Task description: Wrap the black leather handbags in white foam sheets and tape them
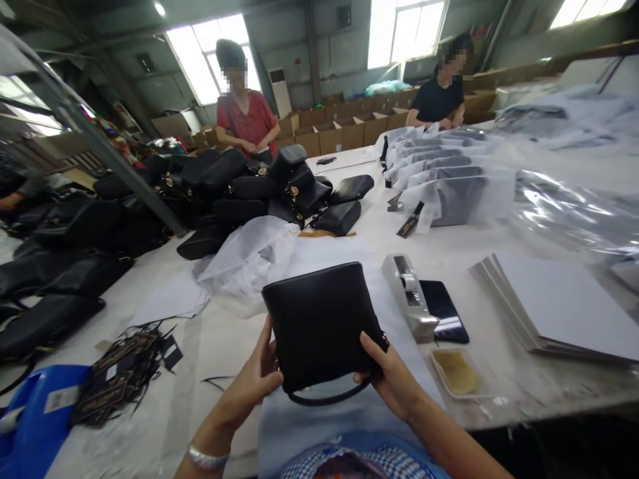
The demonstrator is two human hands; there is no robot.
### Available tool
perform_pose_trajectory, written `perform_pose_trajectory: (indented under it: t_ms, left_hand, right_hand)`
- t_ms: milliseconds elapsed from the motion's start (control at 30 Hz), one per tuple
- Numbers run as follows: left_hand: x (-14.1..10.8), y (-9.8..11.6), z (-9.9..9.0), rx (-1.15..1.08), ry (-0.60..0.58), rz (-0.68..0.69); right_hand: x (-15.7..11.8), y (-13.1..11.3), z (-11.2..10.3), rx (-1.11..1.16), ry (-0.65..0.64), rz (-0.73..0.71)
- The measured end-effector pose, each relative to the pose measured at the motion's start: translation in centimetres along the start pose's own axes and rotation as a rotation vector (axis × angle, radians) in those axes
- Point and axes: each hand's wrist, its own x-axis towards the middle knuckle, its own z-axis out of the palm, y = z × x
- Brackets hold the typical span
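Between my two hands is a black handbag [322, 326], held up over the near edge of the table with its handle [329, 399] hanging toward me. My left hand [254, 372] grips the bag's lower left side, thumb in front and fingers along the edge. On the opposite side, my right hand [387, 369] has its thumb on the bag's face, the other fingers mostly hidden behind it. A white sheet [329, 256] lies beyond the bag. Close by on the right are a tape dispenser [412, 299] and a dark phone [444, 309].
Black bags [239, 189] are heaped at the back left. Hang tags [124, 372] lie near a blue container [44, 412]. Wrapped bags [449, 189] stand in a row at back right. White boards [569, 306] are stacked right. Two people [247, 116] work across the table.
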Motion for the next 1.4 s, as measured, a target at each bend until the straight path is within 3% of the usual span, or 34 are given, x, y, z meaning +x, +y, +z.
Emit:
perform_pose_trajectory:
  t_ms: [100,200,400,533,633,800,867,933,1033,1133,1200,1300,1400]
  left_hand:
    - [-0.8,0.4,-1.8,0.154,-0.097,-0.096]
    - [-1.8,0.2,-2.8,0.372,-0.072,-0.117]
    - [-1.6,-1.1,-2.5,0.713,0.174,0.021]
    - [-0.6,0.1,-4.1,1.231,0.258,-0.006]
    - [0.6,1.2,-4.8,1.579,0.174,-0.001]
    - [2.0,-0.5,-5.1,1.634,0.015,-0.117]
    - [2.1,-1.6,-5.5,1.596,0.022,-0.136]
    - [2.3,-2.0,-5.5,1.548,0.088,-0.052]
    - [3.4,-1.3,-3.6,1.428,0.158,0.221]
    - [5.0,-0.6,0.0,1.338,0.059,0.409]
    - [6.0,-0.9,2.2,1.351,-0.016,0.433]
    - [6.8,-2.4,3.8,1.419,-0.002,0.439]
    - [7.0,-3.9,4.0,1.449,0.057,0.465]
  right_hand:
    - [-0.1,-0.2,0.0,0.03,0.02,0.046]
    - [0.2,0.0,0.3,0.042,0.015,0.074]
    - [0.8,0.5,1.2,0.123,0.021,0.122]
    - [0.9,0.5,1.0,0.066,-0.014,0.076]
    - [1.3,0.7,0.5,0.045,0.0,0.069]
    - [2.9,1.7,-0.9,0.124,0.123,0.117]
    - [3.4,2.1,-1.5,0.148,0.127,0.122]
    - [3.7,2.3,-1.8,0.156,0.123,0.124]
    - [3.7,2.3,-1.8,0.183,0.119,0.13]
    - [3.8,2.2,-1.4,0.207,0.099,0.124]
    - [3.6,2.0,-1.2,0.205,0.051,0.107]
    - [2.6,1.2,-2.1,0.107,-0.046,0.085]
    - [0.1,0.0,-4.8,-0.253,0.013,-0.028]
